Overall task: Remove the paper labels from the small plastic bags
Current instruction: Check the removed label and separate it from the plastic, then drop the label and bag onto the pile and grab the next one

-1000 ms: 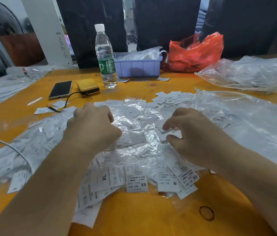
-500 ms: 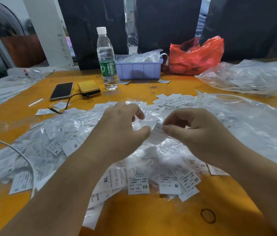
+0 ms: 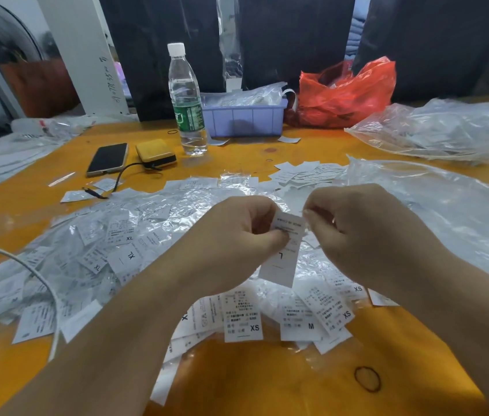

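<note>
Two hands meet over the middle of the heap, both pinching the same small bag with its label (image 3: 282, 250), a white slip marked L that hangs down between them. The left hand (image 3: 237, 238) nips the piece between thumb and curled fingers at its left edge; the right hand (image 3: 366, 235) has its fingertips closed on the top right corner, though whether it holds film or paper there I cannot tell. The piece looks nearly weightless and limp, the clear film slick and crinkly, the paper thin enough to tear if tugged crookedly. A sound hold would likely be film in one hand and the paper's free top edge in the other, pulled straight along its length. Beneath and to either side of the hands lies the heap of bagged labels (image 3: 123, 244), XL, XS and M among them. Just beyond the right hand sits a small stack of loose labels (image 3: 303, 174) on the orange table (image 3: 267, 382).
</note>
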### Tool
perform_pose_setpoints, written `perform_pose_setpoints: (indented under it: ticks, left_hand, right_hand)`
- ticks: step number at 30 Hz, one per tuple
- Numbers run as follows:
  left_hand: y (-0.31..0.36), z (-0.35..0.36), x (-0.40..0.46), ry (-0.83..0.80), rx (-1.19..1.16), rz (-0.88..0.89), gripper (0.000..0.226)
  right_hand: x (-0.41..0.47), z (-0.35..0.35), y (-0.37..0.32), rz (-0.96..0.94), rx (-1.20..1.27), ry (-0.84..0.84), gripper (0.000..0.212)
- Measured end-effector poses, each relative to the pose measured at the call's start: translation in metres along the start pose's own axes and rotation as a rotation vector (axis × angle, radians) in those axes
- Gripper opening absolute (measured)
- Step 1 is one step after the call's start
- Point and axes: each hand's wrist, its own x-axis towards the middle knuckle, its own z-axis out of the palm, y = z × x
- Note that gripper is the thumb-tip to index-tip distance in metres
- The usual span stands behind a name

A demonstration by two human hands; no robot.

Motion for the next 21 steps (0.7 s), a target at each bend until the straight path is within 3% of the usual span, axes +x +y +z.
perform_pose_setpoints:
  ticks: [3, 6, 9, 16, 21]
  left_hand:
    - [0.001, 0.004, -0.001, -0.006, 0.058, 0.019, 0.006]
    - [0.002, 0.007, -0.002, -0.018, 0.086, 0.019, 0.008]
    - [0.002, 0.008, -0.001, -0.016, 0.091, 0.029, 0.008]
    - [-0.001, 0.011, -0.002, -0.033, 0.087, 0.046, 0.01]
    - [-0.002, 0.011, -0.003, -0.032, 0.087, 0.049, 0.011]
  right_hand:
    - [-0.001, 0.001, -0.002, 0.054, -0.238, -0.046, 0.02]
    - [0.0, -0.003, 0.001, 0.156, -0.287, -0.211, 0.042]
    - [0.003, -0.011, 0.004, 0.206, -0.395, -0.236, 0.052]
    - [0.0, -0.013, 0.0, 0.244, -0.471, -0.475, 0.048]
    - [0.002, -0.013, 0.006, 0.227, -0.52, -0.42, 0.047]
